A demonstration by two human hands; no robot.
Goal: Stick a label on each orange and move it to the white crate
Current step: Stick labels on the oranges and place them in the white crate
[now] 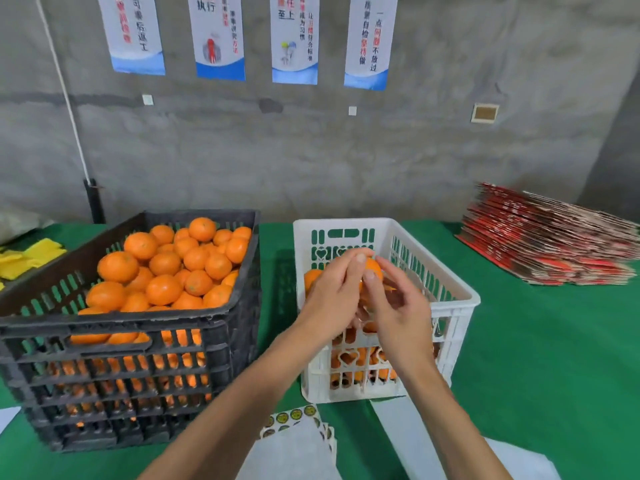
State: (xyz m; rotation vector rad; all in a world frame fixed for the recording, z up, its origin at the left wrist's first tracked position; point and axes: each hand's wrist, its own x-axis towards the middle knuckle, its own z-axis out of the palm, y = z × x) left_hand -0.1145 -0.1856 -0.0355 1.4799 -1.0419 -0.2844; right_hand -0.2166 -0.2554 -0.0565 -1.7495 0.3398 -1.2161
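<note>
Hands meet above the white crate (460, 299), over its open top. My left hand (332, 296) curls round an orange (374, 268), fingers wrapped over its near side so only the top of the fruit shows. My right hand (398, 306) comes in from the right with its thumb and forefinger touching the orange's skin, the other fingers loosely bent; whether a label sits under those fingertips I cannot tell. Below my hands more oranges (311, 277) lie inside the white crate, seen through its slotted wall. The white crate stands near the middle of the green table (540, 358); just left of it stands the black crate (131, 362), heaped with unlabelled fruit (162, 268). At the table's near edge, between my forearms, lie sheets of round stickers (294, 419) on white backing paper. A stack of flat red cartons (550, 237) sits toward the far right corner, and yellow cloths (24, 259) lie at the far left edge. Posters (218, 36) hang on the grey wall behind.
</note>
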